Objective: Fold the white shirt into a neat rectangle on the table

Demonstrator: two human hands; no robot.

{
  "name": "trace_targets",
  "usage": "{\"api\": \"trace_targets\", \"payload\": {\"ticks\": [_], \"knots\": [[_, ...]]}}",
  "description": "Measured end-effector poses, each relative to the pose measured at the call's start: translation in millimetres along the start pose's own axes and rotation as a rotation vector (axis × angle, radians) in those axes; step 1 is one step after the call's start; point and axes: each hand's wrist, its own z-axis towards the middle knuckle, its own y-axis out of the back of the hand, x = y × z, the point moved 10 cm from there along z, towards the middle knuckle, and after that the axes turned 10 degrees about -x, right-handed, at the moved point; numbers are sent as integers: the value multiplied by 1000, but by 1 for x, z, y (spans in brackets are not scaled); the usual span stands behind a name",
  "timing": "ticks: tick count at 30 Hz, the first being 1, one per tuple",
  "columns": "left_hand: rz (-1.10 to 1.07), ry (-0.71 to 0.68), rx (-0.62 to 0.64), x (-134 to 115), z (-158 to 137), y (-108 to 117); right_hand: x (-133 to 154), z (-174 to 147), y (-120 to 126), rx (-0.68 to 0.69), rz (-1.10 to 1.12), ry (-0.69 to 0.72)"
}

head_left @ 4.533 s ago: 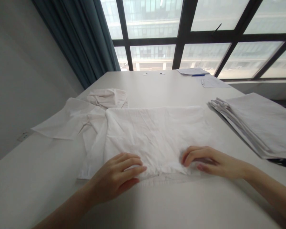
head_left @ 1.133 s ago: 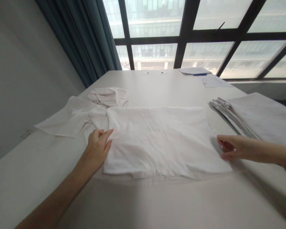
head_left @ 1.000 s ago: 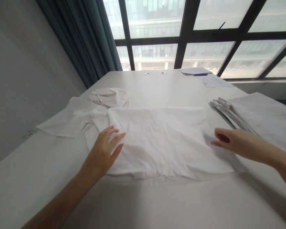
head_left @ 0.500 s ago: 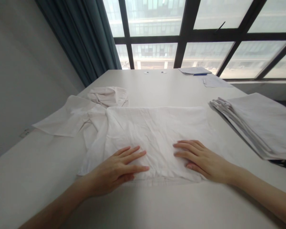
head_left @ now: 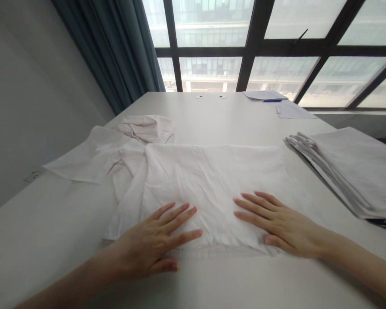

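Note:
A white cloth garment (head_left: pixel 212 176) lies spread in front of me, its right part laid out as a wrinkled rectangle. Its exact kind I cannot tell. Loose, sleeve-like parts run off to the left, with a bunched portion (head_left: pixel 148 128) at the far left. My left hand (head_left: pixel 161 236) rests flat near the front edge, fingers spread on the cloth and thumb over the table. On the right front part of the fabric lies my right hand (head_left: pixel 279 223), palm down with its fingers apart. Neither hand grips anything.
Folded white cloths (head_left: pixel 354 171) are stacked at the right of the white table (head_left: pixel 212 116). Papers (head_left: pixel 263 95) and a blue pen (head_left: pixel 272 101) lie at the back right. Behind stand a window and a blue curtain (head_left: pixel 116 51).
Both hands have shifted slightly toward me, and the right hand's fingers and thumb are spread wider. The cloth's shape is nearly the same.

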Motion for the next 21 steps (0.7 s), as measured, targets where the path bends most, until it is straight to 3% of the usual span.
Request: {"api": "trace_targets", "payload": {"ticks": [11, 16, 18, 21], "knots": [[-42, 8, 1, -9, -26, 5, 4, -14, 5, 70, 127, -41], [-239, 80, 32, -2, -26, 22, -4, -9, 22, 79, 322, -153], [-375, 103, -24, 7, -17, 33, -11, 1, 31, 21, 352, -176], [-504, 160, -237, 33, 8, 52, -17, 25, 40, -76, 284, -160]]}}
